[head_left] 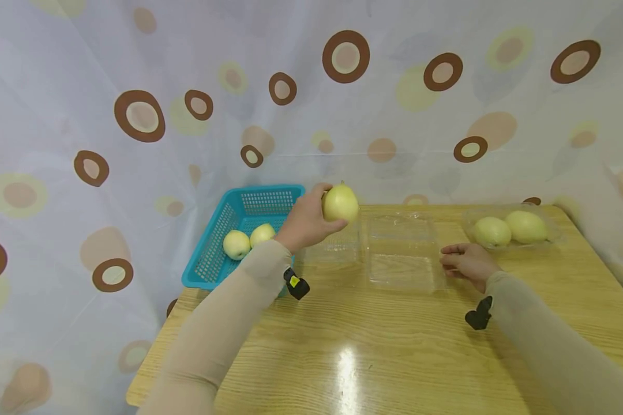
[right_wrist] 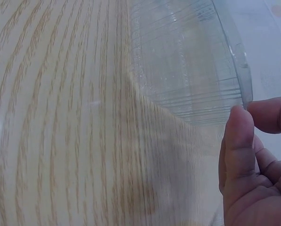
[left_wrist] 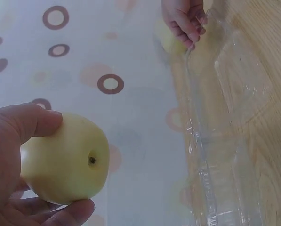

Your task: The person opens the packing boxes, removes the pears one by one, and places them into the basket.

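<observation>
In the head view my left hand (head_left: pixel 311 218) grips a pale yellow pear (head_left: pixel 341 204), raised beside the blue basket's right edge. The left wrist view shows thumb and fingers around the pear (left_wrist: pixel 72 160), with its dark-centred dimple facing the camera. My right hand (head_left: pixel 469 264) pinches the right edge of a clear plastic container (head_left: pixel 401 270) on the table. Up close in the right wrist view, the thumb and forefinger meet at the rim of that clear container (right_wrist: pixel 187 66), its corner between them.
A blue perforated basket (head_left: pixel 203 262) at the left holds pale pears (head_left: pixel 236 245). Another clear container (head_left: pixel 337 249) lies beside it. At the far right, a clear tray (head_left: pixel 469 216) holds two pears (head_left: pixel 526 226). A patterned curtain (head_left: pixel 394 104) hangs behind the wooden table (head_left: pixel 394 346).
</observation>
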`<state>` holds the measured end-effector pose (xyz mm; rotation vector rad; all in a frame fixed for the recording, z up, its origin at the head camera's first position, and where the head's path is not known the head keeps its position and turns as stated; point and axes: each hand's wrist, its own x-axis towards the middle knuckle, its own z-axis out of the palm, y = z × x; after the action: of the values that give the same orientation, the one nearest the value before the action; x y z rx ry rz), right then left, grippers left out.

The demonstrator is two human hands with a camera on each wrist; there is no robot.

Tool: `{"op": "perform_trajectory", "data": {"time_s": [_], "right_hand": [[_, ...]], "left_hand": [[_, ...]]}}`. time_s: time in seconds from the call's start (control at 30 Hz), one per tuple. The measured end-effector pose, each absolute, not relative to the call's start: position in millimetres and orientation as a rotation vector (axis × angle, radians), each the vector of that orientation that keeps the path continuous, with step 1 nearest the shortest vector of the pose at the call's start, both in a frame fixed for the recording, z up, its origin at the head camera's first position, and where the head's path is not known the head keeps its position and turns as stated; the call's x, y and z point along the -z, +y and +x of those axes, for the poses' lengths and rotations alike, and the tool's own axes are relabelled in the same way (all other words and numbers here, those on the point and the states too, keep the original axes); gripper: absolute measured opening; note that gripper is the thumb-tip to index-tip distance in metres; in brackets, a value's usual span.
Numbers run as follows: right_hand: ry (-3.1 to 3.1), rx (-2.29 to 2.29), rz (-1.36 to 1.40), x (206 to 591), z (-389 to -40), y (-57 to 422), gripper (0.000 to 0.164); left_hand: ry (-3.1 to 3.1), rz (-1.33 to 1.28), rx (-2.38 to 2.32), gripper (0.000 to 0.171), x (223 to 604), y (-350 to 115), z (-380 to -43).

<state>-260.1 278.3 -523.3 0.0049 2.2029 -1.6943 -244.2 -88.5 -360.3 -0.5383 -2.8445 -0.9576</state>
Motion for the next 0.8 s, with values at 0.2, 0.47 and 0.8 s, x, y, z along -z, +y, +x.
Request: {"op": "perform_trajectory", "data": {"time_s": [0.2, 0.47, 0.8], "right_hand": [[2.212, 1.679, 0.002, 524.6, -260.7, 278.2, 0.050], [2.202, 1.678, 0.012, 521.9, -259.5, 277.0, 0.051], [2.202, 1.675, -0.002, 521.6, -259.2, 277.3, 0.052]], "left_hand": [[-2.828, -0.463, 0.932, 0.078, 353.4, -113.7, -246.4], [-2.821, -0.375, 0.962, 0.079, 348.1, -143.5, -245.6], [-2.909, -0.275, 0.922, 0.074, 351.1, -182.8, -251.7]]}}
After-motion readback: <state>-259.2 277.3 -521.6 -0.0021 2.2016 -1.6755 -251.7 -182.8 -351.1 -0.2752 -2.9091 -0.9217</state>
